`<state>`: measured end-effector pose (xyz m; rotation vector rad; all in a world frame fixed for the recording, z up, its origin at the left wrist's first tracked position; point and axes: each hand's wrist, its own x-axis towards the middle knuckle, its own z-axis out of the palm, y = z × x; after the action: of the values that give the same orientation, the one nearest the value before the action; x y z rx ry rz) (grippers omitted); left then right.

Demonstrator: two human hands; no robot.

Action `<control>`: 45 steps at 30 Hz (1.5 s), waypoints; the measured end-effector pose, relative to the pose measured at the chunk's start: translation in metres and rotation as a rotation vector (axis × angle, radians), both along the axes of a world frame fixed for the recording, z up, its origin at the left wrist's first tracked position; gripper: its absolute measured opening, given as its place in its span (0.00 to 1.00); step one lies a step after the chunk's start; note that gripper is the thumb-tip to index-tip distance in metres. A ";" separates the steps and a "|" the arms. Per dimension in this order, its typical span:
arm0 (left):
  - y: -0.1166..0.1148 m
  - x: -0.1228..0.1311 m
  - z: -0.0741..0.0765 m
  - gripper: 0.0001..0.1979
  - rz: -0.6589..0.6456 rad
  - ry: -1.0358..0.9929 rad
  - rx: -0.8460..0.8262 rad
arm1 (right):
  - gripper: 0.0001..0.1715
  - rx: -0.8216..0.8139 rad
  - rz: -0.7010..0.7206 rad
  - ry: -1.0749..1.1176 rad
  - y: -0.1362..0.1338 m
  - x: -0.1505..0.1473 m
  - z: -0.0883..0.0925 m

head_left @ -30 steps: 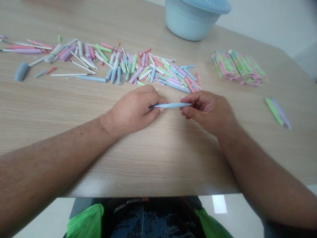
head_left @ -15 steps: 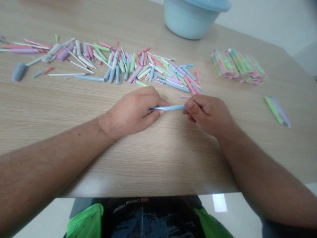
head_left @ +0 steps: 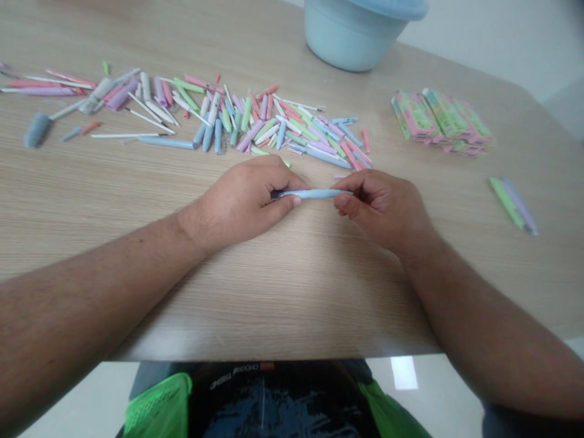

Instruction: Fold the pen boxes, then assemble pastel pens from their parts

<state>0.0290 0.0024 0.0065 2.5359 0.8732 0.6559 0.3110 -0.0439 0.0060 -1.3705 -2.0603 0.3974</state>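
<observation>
A light blue pen (head_left: 312,193) lies level between both of my hands, just above the wooden table (head_left: 283,292). My left hand (head_left: 246,198) pinches its left end with thumb and fingers. The right end is gripped by the fingertips of my right hand (head_left: 383,204). Just beyond my hands lies a wide scatter of pastel pen parts (head_left: 255,125): barrels, caps and thin white refills in pink, green, blue and purple.
A light blue plastic tub (head_left: 360,27) stands at the far edge. Stacked pink and green boxes (head_left: 440,121) lie at the right. A green and a purple pen (head_left: 513,204) rest together near the right edge. A grey-blue cap (head_left: 36,129) lies far left.
My right hand slid along the blue pen toward the left hand, then back out to its right end. The left hand stayed put.
</observation>
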 end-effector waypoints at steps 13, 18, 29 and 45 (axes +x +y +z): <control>0.003 -0.003 -0.006 0.16 -0.039 -0.018 0.097 | 0.37 -0.152 0.012 -0.008 0.000 -0.005 0.006; 0.001 -0.003 -0.007 0.16 -0.062 -0.039 0.131 | 0.46 -0.249 0.022 -0.027 0.000 -0.009 0.009; -0.002 -0.003 -0.007 0.16 -0.075 0.073 0.264 | 0.47 -0.539 -0.005 0.071 0.002 -0.010 0.011; 0.001 0.001 0.003 0.15 0.066 0.038 -0.107 | 0.18 -0.254 -0.003 0.154 0.005 0.002 -0.006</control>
<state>0.0300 0.0035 0.0090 2.4401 0.9825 0.5671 0.3134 -0.0392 0.0001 -1.4384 -1.9305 0.7617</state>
